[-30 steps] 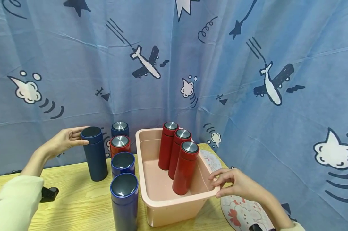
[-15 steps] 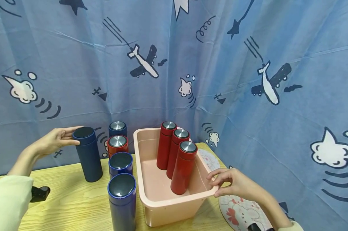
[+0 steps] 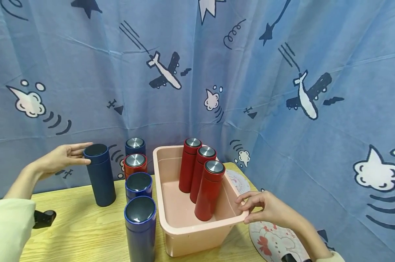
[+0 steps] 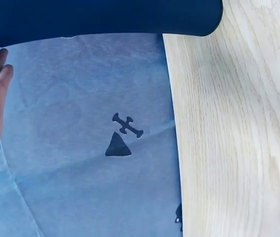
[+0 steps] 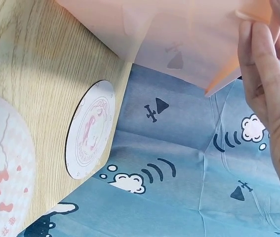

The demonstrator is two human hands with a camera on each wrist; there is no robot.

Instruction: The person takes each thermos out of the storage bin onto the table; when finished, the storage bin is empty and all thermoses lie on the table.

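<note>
I'm seeing the pink bin sitting directly at the right hand, which is gripping its near right corner. Away to the left, the dark-blue bottle is standing roughly upright in the left hand; I'm not managing to tell whether its base is touching the wood.

Around them, the patterned curtain is hanging behind the table. Between the held bottle and the bin, a row of four bottles is standing in the way: a glossy blue bottle nearest me, a second blue bottle, an orange-red bottle, and a silver-lidded navy bottle farthest back. Three red bottles are standing inside the bin, lining its right side. Beyond that side, the rabbit mat and a smaller round mat are lying on the table.

The left hand is reaching in from the left, clamping the bottle near its lid, thumb in front and fingers behind. The right hand is pinching the rim, thumb outside and fingers over the edge. The two hands are staying well apart.
</note>
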